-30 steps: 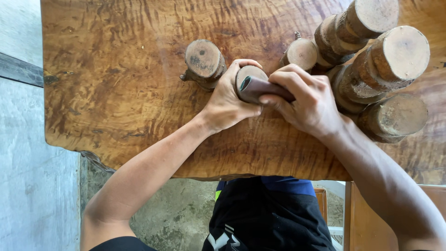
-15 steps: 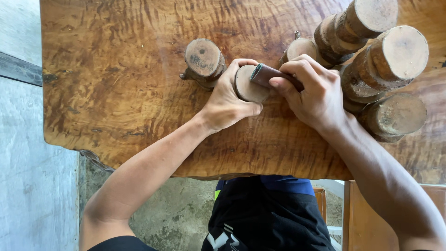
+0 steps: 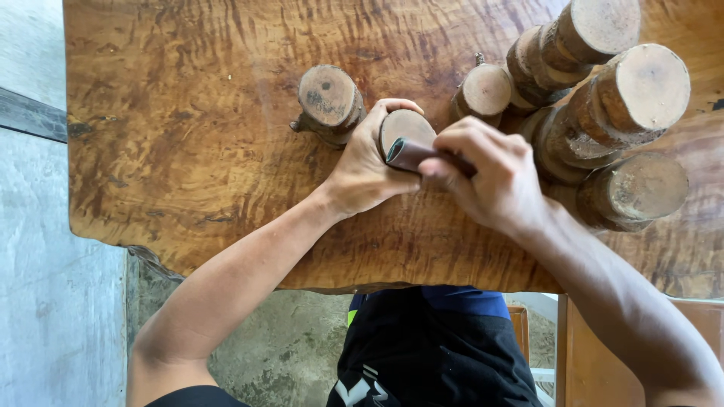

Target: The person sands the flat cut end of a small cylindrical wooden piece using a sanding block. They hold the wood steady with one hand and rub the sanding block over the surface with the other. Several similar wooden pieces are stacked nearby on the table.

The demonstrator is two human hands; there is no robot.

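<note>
My left hand [image 3: 367,167] wraps around a short round wooden leg [image 3: 406,126] that stands up from the underside of a brown burl slab [image 3: 188,136]. My right hand [image 3: 490,181] grips a rolled, reddish-brown piece of sandpaper [image 3: 407,153] and presses its end against the leg's flat cut top, at its near edge. Both hands touch each other over the leg.
Another short stump leg [image 3: 329,98] stands just left of the held one. Several thicker log legs [image 3: 626,94] cluster at the right. The slab's wavy near edge [image 3: 249,267] runs above my dark shirt [image 3: 430,354]. Concrete floor [image 3: 45,286] lies at left.
My right hand slid the sandpaper roll across the leg's top, first away to the right, then back toward the near left edge. My left hand stayed clamped on the leg.
</note>
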